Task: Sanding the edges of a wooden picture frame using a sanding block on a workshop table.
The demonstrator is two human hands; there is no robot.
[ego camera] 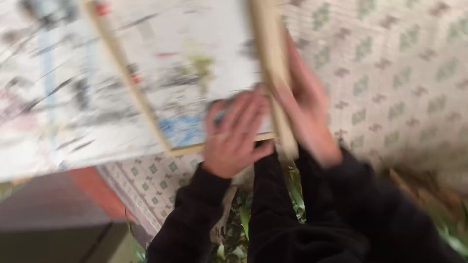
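Two hands gripping a wood-framed board [195,63]: left hand [236,134] pressing flat near its corner, right hand [307,107] clamping its right edge.

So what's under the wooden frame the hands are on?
Under the wooden frame lie printed paper sheets over a patterned cloth. The left hand and right hand cover its near corner; the blur hides finer detail.

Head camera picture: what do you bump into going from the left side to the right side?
Paint-smeared white paper sheet → pale wooden frame → left hand → right hand → patterned cream cloth with green diamonds.
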